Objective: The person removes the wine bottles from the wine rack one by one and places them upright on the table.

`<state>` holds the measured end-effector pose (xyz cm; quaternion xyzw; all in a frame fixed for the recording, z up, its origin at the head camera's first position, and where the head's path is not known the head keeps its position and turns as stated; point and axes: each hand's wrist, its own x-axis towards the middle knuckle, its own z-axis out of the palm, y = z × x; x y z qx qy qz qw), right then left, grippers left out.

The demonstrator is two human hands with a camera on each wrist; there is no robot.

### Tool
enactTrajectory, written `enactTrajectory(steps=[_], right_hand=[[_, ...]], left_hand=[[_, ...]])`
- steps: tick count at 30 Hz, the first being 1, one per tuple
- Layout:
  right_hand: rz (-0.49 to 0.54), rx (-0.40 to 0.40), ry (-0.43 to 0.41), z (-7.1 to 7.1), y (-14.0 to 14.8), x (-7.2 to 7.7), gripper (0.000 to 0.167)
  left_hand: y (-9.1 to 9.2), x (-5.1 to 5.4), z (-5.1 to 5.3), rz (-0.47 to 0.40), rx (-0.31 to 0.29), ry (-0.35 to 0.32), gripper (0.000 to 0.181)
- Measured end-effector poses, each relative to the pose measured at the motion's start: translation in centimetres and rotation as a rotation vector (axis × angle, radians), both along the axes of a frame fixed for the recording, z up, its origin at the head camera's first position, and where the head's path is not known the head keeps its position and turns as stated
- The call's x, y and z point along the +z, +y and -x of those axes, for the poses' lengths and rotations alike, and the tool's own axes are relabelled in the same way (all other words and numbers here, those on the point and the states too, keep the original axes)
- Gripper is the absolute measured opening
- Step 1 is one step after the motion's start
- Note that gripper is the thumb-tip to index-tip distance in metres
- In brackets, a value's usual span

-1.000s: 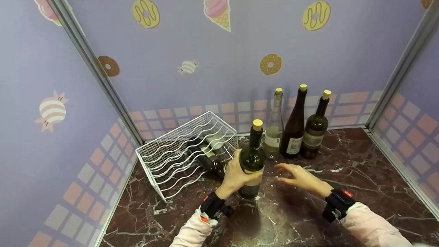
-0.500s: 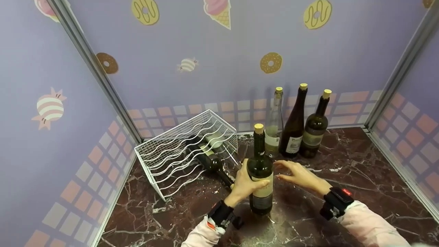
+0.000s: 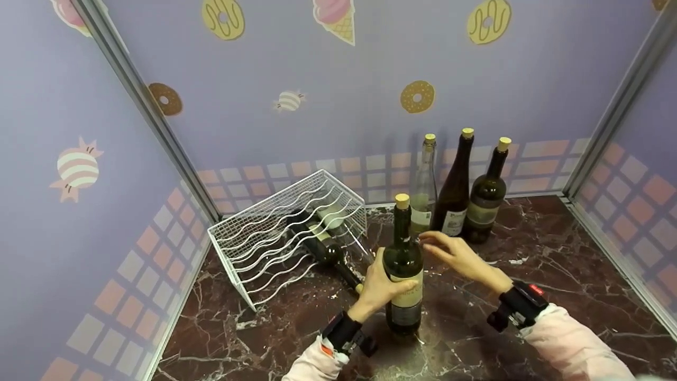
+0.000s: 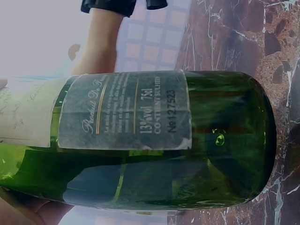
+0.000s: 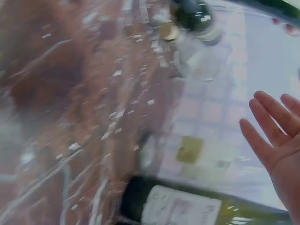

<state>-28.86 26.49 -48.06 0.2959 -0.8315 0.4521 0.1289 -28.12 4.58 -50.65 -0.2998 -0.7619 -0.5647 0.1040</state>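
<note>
My left hand (image 3: 383, 288) grips a green wine bottle (image 3: 406, 316) around its body, thumb across the pale label. The corked bottle is upright, its base on or just above the marble tabletop; I cannot tell which. Close up in the left wrist view, the bottle's grey lower label (image 4: 126, 112) and green glass base show. To the right of that bottle's neck, my right hand (image 3: 460, 256) hovers with fingers extended and holds nothing. In the right wrist view, its spread fingers (image 5: 269, 117) stay apart from the bottles nearby.
A white wire rack (image 3: 225, 254) with wavy bars stands left, a dark bottle (image 3: 317, 243) and a clear bottle (image 3: 333, 217) lying in it. Behind my right hand stand a clear bottle (image 3: 422, 214), a brown bottle (image 3: 456, 193) and another green bottle (image 3: 484, 209), all corked.
My left hand has brought the wine bottle right and toward me, away from the rack. My right hand has risen slightly toward the bottle's neck.
</note>
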Motion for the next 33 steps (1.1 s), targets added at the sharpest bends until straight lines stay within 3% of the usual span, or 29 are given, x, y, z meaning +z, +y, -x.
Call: enactTrajectory(steps=[3,6,8,9,13,15,24,33], right_hand=[[0.119,0.017,-0.059,-0.8,-1.1,2.6,0.027],[0.243,0.094,-0.131,-1.2,-2.1,4.3,0.031],[0.289,0.127,-0.143,-1.4,-2.7,5.1,0.033],[0.304,0.143,-0.137,-1.4,-3.0,5.4,0.034],[0.339,0.160,-0.119,-0.9,-3.5,5.3,0.036],[0.364,0.174,-0.127,-0.6,-3.7,4.9,0.037],[0.435,0.350,-0.166,-0.1,-4.8,5.3,0.039],[0.472,0.369,-0.154,-0.1,-5.7,5.7,0.038]], left_hand=[[0.0,0.0,0.0,0.006,0.004,-0.013,0.066],[0.1,0.0,-0.1,0.003,-0.004,-0.026,0.066],[0.0,1.0,-0.8,0.000,-0.012,-0.041,0.064],[0.1,0.9,-0.8,0.001,-0.012,-0.040,0.064],[0.2,0.7,-0.8,0.015,-0.007,-0.051,0.064],[0.5,-0.4,-0.2,0.026,-0.004,-0.047,0.065],[0.8,-0.5,-0.4,0.068,0.010,-0.074,0.067],[1.0,-0.3,-0.5,0.056,-0.008,-0.057,0.067]])
